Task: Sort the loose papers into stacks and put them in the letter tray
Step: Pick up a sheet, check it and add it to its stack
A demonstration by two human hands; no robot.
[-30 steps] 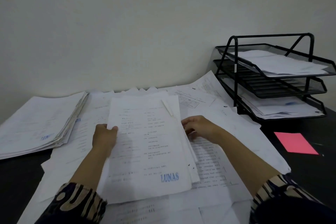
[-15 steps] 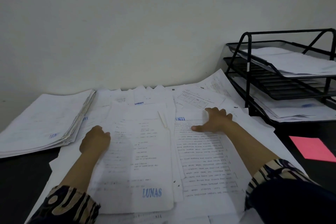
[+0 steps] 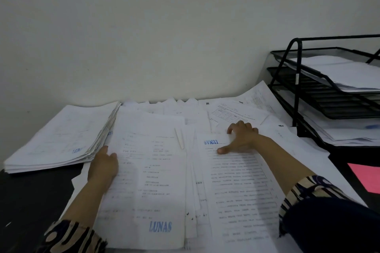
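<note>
Loose white papers cover the dark desk in front of me. My left hand (image 3: 103, 165) grips the left edge of a thin stack stamped LUNAS (image 3: 152, 174), thumb on top. My right hand (image 3: 240, 137) lies spread on an upside-down printed sheet (image 3: 240, 187) to the right, fingers at its far edge, thumb pressing on the page. The black wire letter tray (image 3: 296, 80) stands at the right with three tiers; papers lie in its top and bottom tiers.
A thick sorted stack of papers (image 3: 59, 139) lies at the left, by the wall. More sheets (image 3: 236, 111) fan out behind my hands. A pink sheet (image 3: 366, 176) lies on the dark desk at the right, in front of the tray.
My right hand left the LUNAS stack and moved right and forward onto the upside-down sheet. My left hand keeps hold of the stack's left edge. The view swung left.
</note>
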